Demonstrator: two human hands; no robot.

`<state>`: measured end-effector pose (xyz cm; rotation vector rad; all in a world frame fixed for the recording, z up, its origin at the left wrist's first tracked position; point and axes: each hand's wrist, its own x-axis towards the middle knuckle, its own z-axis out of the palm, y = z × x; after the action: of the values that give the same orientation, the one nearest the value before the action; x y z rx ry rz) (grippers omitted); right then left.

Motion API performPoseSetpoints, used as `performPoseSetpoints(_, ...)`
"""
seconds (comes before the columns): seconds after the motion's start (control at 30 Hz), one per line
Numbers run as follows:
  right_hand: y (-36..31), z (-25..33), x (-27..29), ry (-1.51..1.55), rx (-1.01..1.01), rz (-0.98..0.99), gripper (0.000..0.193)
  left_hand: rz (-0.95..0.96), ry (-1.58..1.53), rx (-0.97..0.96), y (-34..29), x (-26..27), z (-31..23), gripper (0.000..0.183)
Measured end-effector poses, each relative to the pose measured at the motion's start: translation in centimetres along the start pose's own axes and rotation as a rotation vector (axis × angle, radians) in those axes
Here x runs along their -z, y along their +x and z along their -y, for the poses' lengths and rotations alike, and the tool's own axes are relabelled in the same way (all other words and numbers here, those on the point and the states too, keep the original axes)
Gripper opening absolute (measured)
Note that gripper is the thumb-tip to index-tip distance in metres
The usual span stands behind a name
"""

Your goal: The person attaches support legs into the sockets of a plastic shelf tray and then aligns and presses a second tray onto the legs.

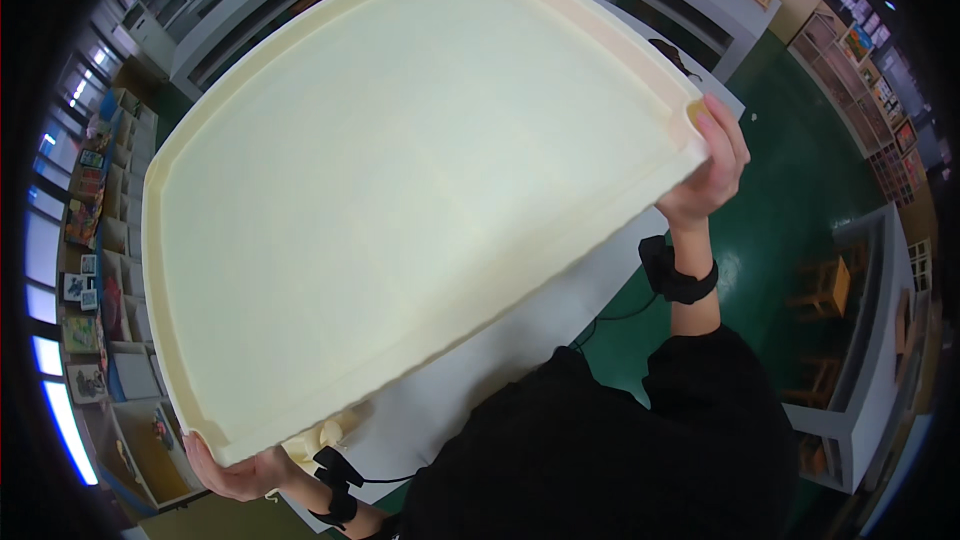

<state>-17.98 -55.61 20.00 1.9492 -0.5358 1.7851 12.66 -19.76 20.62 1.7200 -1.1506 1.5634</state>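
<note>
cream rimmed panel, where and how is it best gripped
Likely best by the two near corners of the cream panel, right hand from the right, left hand from the left: it is broad, so a wide hold should balance it, and its raised rim offers an edge.

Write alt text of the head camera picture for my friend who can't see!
A big cream panel with a raised rim, held by a person's left hand at its lower-left corner and right hand at its right corner. Beneath it show a white table and green floor.
</note>
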Motion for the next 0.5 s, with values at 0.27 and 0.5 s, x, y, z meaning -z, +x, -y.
performPoseSetpoints(0.27, 0.2, 0.0, -0.8, 0.049, -0.015, 0.031, 0.05, 0.0, -0.012, 0.004, -0.5, -0.2, 0.5, 0.059)
performPoseSetpoints(0.5, 1.2, -2.5, -2.0, 0.109, 0.051, 0.127, 0.059, 0.067, -0.173, 0.173, -0.5, 0.1, -3.1, 0.051)
